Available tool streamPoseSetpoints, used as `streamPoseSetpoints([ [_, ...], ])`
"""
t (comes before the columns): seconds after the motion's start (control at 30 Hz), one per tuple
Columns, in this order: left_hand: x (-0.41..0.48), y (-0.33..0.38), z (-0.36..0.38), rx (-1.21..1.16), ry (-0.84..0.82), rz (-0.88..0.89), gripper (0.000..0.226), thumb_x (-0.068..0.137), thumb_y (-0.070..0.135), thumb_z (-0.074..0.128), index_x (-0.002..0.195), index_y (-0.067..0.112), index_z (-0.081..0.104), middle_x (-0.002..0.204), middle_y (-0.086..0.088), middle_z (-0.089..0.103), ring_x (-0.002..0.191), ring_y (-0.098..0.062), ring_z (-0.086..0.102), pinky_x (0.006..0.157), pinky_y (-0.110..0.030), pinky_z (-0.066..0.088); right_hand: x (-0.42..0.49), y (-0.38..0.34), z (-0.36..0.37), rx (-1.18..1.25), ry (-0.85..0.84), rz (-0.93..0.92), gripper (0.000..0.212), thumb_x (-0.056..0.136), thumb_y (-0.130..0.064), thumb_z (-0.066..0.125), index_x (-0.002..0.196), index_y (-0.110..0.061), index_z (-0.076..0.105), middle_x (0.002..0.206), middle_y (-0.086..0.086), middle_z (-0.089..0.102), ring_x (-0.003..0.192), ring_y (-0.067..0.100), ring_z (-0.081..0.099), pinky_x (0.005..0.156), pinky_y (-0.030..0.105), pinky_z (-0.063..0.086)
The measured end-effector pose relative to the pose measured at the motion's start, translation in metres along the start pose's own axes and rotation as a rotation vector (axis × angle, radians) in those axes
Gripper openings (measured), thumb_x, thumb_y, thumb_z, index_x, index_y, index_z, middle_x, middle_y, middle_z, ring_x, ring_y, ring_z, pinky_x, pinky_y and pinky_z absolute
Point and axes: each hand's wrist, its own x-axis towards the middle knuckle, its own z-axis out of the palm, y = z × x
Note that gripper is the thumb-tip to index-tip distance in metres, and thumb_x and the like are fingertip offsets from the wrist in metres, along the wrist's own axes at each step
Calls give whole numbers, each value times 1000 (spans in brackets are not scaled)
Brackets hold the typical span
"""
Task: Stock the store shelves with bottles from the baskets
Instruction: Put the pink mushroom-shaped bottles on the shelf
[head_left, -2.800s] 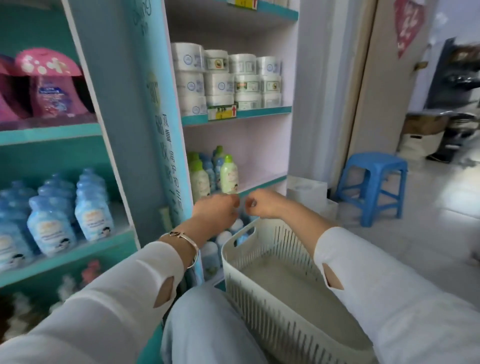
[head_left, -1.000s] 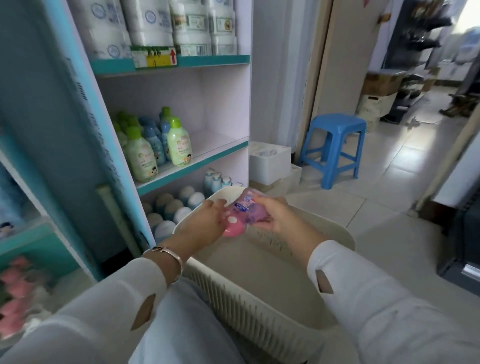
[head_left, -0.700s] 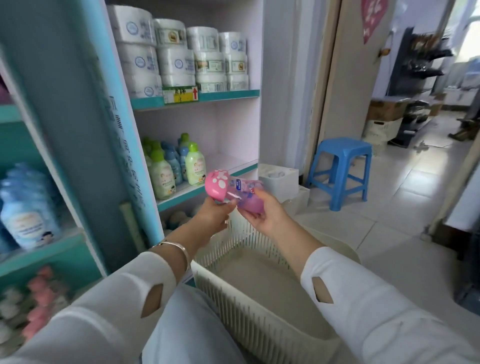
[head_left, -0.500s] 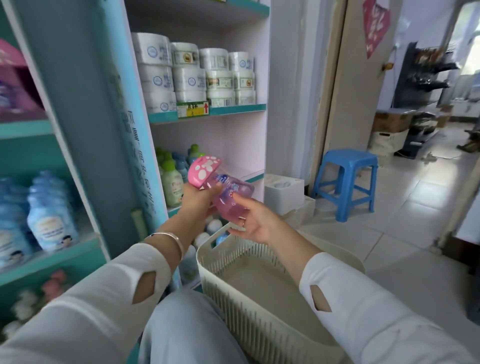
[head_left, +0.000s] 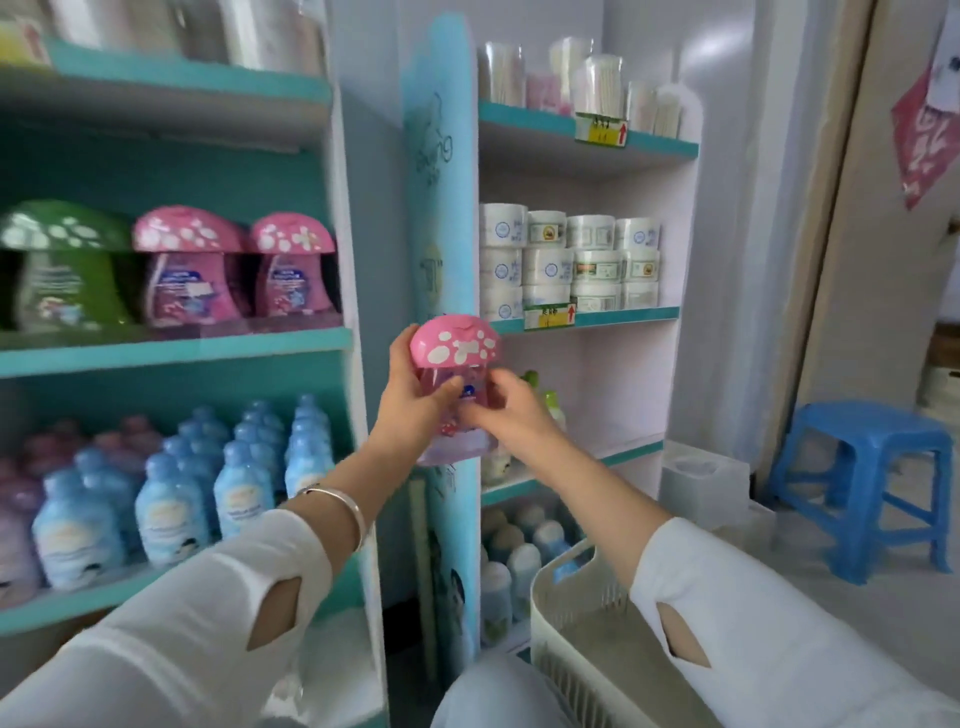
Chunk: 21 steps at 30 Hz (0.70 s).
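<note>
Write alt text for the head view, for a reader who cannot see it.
The left hand and right hand hold a pink mushroom-capped bottle upright before teal store shelves. Matching pink bottles stand at upper left; a white basket sits at lower right.

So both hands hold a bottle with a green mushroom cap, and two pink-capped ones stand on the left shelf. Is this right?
Not quite. In the head view the mushroom-cap bottle held by the left hand and the right hand has a pink cap with white spots, not green. Two pink-capped bottles do stand on the left shelf, beside a green-capped bottle.
</note>
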Motion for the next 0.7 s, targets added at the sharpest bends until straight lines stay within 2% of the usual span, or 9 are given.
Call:
streamPoseSetpoints([
  [0.13,16,24,-52,27,29,64,64,87,-6,55,140,15,25,120,-6,50,108,-17,53,94,-31,46,28,-49,30,-61,-97,-133,53,76,-25,77,123,-15,55,117,5,66,108,22,62,98,43,48],
  [0.23,39,47,-88,84,51,110,68,88,-2,56,143,17,20,123,-4,47,113,-18,52,95,-31,46,52,-86,56,-27,-117,-192,59,70,-28,81,121,-16,55,113,2,67,106,21,62,96,43,49],
  [0.27,48,53,-99,115,81,127,69,88,0,57,144,17,20,125,-3,47,115,-17,51,97,-32,46,60,-99,64,7,-104,-211,60,69,-28,82,121,-15,55,112,-1,67,104,18,62,93,40,50],
  [0.33,68,64,-120,199,157,147,66,90,7,57,145,15,21,131,-6,48,119,-19,50,100,-35,44,74,-122,80,68,-72,-254,57,73,-23,80,122,-13,52,109,-5,63,98,13,60,81,24,49],
  [0.4,86,69,-138,285,228,140,55,92,8,52,142,10,29,130,-12,52,119,-25,52,101,-38,44,87,-142,95,57,-17,-305,57,78,-18,77,126,-10,48,107,-3,58,95,12,56,74,21,45],
  [0.47,95,70,-154,400,274,113,45,90,-5,43,135,3,41,124,-12,57,115,-27,54,97,-33,42,103,-153,108,30,13,-323,58,79,-13,75,128,-6,44,113,3,57,100,15,56,81,25,46],
  [0.57,96,59,-170,528,265,35,56,82,-19,30,131,1,48,121,-11,58,116,-23,52,90,-24,37,128,-154,130,-85,38,-291,60,78,-17,76,126,-4,43,123,10,56,111,23,55,94,32,46],
  [0.63,101,46,-180,574,232,15,63,79,-20,29,133,5,48,126,-10,56,119,-22,51,95,-27,39,141,-146,143,-157,58,-238,60,77,-26,77,123,-5,45,122,9,58,112,27,56,96,42,47],
  [0.7,108,35,-186,625,189,-16,65,79,-17,29,137,9,44,131,-9,54,119,-25,53,92,-34,47,150,-135,151,-178,65,-178,59,76,-30,77,121,-7,47,118,8,60,109,28,57,94,44,47],
])
